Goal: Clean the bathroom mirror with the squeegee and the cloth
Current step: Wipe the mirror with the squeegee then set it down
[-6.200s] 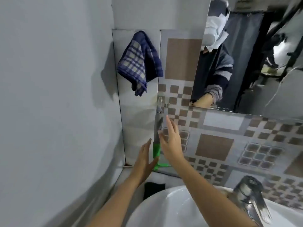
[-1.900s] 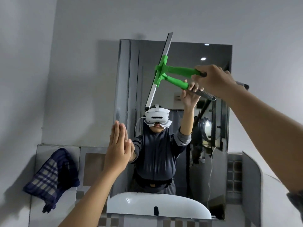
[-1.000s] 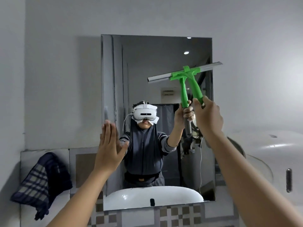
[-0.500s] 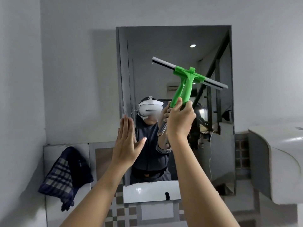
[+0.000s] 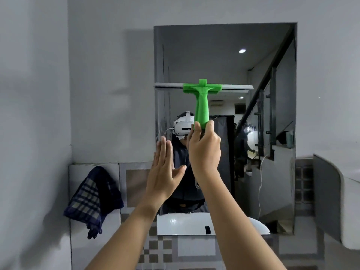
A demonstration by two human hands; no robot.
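Note:
The bathroom mirror (image 5: 272, 152) hangs on the grey wall ahead. My right hand (image 5: 204, 152) is shut on the handle of the green squeegee (image 5: 202, 102), held upright in front of the glass. Its grey blade lies level across the left and middle of the mirror, in its upper half. My left hand (image 5: 163, 172) is raised flat beside the right one, fingers apart and holding nothing, at the mirror's left edge. A blue checked cloth (image 5: 93, 199) hangs on the tiled wall at lower left, away from both hands.
A white basin rim shows in the mirror (image 5: 194, 223) below my arms. Patterned wall tiles (image 5: 165, 250) run under the mirror. A white fixture (image 5: 341, 201) juts from the wall on the right. The left wall stands close.
The squeegee has swung from a tilt to level and shifted left, its blade now reaching the mirror's left edge. My left hand stays raised and open.

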